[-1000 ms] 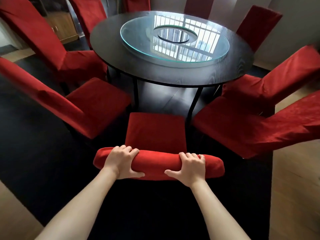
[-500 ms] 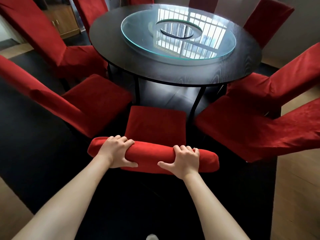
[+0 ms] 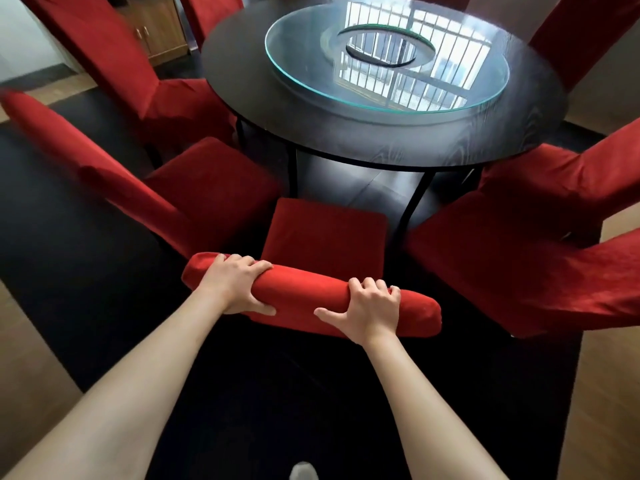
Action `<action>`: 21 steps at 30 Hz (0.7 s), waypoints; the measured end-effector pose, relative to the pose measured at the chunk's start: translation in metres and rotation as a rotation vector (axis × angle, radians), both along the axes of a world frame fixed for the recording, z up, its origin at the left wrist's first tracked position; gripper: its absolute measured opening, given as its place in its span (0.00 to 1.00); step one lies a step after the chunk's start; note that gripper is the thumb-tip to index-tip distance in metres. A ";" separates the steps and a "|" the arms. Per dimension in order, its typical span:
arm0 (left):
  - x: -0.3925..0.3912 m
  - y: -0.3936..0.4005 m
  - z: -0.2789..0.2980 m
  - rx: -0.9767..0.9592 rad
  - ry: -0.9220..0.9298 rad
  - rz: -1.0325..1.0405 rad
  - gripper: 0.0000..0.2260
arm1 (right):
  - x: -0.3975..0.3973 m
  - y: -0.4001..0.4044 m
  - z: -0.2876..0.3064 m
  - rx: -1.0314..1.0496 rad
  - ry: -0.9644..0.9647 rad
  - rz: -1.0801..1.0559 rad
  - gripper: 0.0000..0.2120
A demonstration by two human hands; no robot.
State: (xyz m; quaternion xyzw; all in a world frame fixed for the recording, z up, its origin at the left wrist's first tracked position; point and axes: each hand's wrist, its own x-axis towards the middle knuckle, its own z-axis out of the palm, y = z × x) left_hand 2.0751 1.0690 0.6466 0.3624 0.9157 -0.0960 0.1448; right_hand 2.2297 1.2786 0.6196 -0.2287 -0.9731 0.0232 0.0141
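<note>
A red fabric-covered chair point(image 3: 325, 237) stands directly in front of me, its seat pointing at a round black table point(image 3: 381, 147). My left hand point(image 3: 235, 289) grips the left part of the chair's padded top rail point(image 3: 308, 299), fingers over the far side and thumb on the near side. My right hand point(image 3: 367, 310) grips the right part of the same rail in the same way. The front edge of the seat lies just short of the table's edge.
A round glass turntable point(image 3: 384, 57) sits on the table. More red chairs stand close on both sides: one at the left point(image 3: 207, 188), two at the right point(image 3: 512, 265). A dark rug point(image 3: 69, 258) covers the floor, with wood flooring point(image 3: 606, 393) beyond it. A wooden cabinet point(image 3: 156, 26) stands far left.
The chair and both hands have moved forward towards the table, the seat closing in on its edge. My grip on the top rail is unchanged. A foot tip has appeared at the bottom.
</note>
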 end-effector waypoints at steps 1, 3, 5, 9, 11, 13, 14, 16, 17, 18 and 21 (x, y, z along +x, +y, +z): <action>0.002 -0.001 0.000 0.012 0.006 0.017 0.47 | 0.000 0.000 0.000 -0.001 0.003 0.004 0.46; 0.008 -0.003 0.001 0.047 0.011 0.062 0.46 | 0.002 0.000 0.002 -0.017 -0.015 0.010 0.47; 0.015 -0.007 0.003 0.079 0.019 0.100 0.45 | 0.004 0.001 0.004 -0.038 -0.051 0.021 0.48; 0.024 -0.011 0.012 0.080 -0.007 0.173 0.44 | 0.005 0.002 0.010 -0.051 -0.094 0.063 0.51; 0.026 -0.014 0.017 0.107 -0.032 0.224 0.43 | 0.004 0.000 0.012 -0.051 -0.102 0.082 0.50; 0.025 -0.022 0.023 0.144 -0.039 0.263 0.42 | 0.000 -0.005 0.015 -0.048 -0.107 0.102 0.49; 0.024 -0.028 0.026 0.155 -0.029 0.279 0.42 | -0.003 -0.008 0.017 -0.047 -0.109 0.112 0.49; 0.018 -0.047 0.035 0.170 0.006 0.323 0.41 | -0.013 -0.017 0.025 -0.044 -0.107 0.143 0.47; 0.014 -0.059 0.040 0.181 0.026 0.352 0.41 | -0.020 -0.022 0.029 -0.044 -0.102 0.163 0.47; 0.010 -0.072 0.045 0.197 0.044 0.382 0.41 | -0.028 -0.029 0.034 -0.042 -0.099 0.182 0.46; -0.005 -0.115 0.059 0.252 0.084 0.460 0.39 | -0.055 -0.052 0.050 -0.024 -0.082 0.239 0.44</action>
